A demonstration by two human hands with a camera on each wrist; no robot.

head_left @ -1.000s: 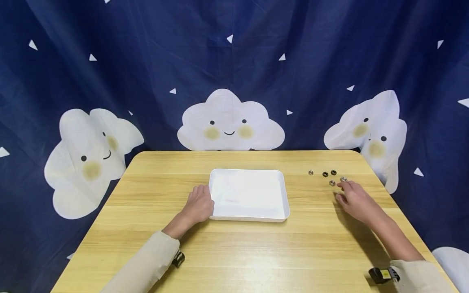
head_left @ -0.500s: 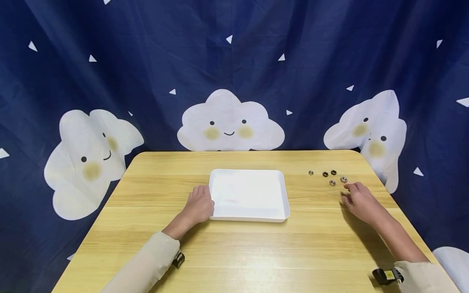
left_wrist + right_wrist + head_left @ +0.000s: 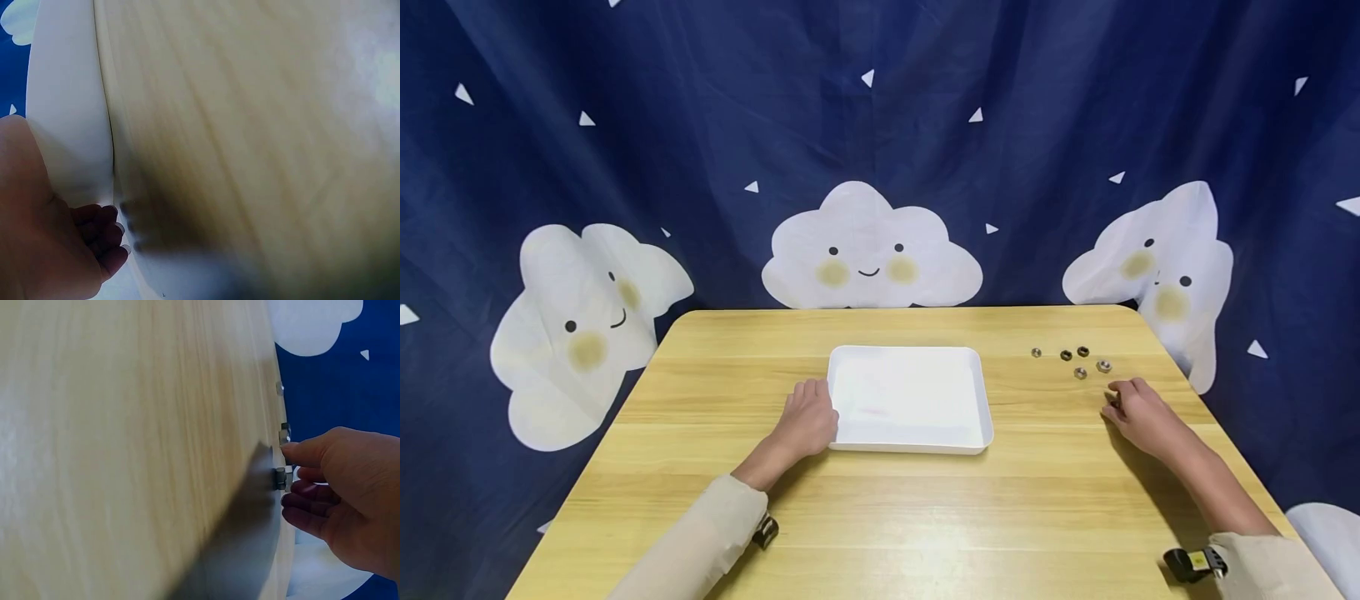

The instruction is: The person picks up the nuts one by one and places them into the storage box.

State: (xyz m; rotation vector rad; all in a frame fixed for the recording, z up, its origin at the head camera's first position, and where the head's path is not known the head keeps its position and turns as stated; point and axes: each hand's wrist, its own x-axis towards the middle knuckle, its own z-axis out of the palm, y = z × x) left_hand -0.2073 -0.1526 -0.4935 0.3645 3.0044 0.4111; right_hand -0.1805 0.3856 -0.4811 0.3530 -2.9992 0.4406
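A shallow white tray (image 3: 910, 392) lies on the wooden table. My left hand (image 3: 807, 418) grips its left side; in the left wrist view, curled fingers (image 3: 107, 236) are at the tray's corner, close to the tabletop. At the table's right, my right hand (image 3: 1141, 414) hovers low with loosely bent fingers. The right wrist view shows a dark nut (image 3: 279, 479) between thumb and fingertips, apparently touching neither. Beyond this hand lie a large silver nut (image 3: 1103, 367), another silver nut (image 3: 1080, 373), two black nuts (image 3: 1066, 355) and a small silver nut (image 3: 1036, 352).
The light wooden table (image 3: 895, 525) has rounded far corners. Directly behind it hangs a dark blue curtain (image 3: 715, 108) with smiling clouds. A black wrist camera (image 3: 1187, 565) is strapped at the right sleeve.
My right hand has drawn back slightly toward me and to the right, away from the large silver nut. My left hand and the tray have stayed in place.
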